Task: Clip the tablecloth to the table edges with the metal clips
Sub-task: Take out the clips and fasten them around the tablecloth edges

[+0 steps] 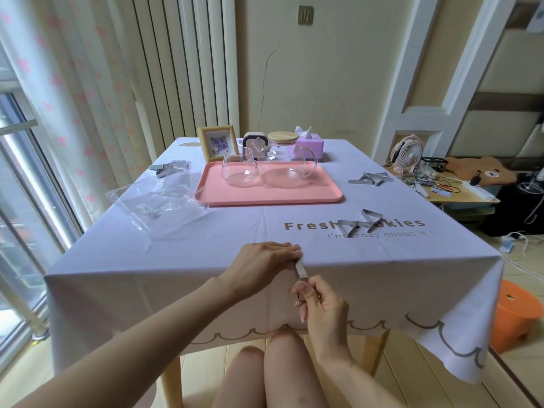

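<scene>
Metal clip [300, 270] at bench [172, 378] near edge, long axis near-vertical down tablecloth [176, 260] overhang. Right hand [321, 307] pinches lower end; left hand [265, 260] presses flat on top end. Pink tray [265, 200] holds glass cup [238, 169], teapot [287, 166].

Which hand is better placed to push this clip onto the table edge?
Right. The right hand pinches the clip just below the near edge, while the left hand lies flat on the tablecloth above, likely steadying it.
</scene>
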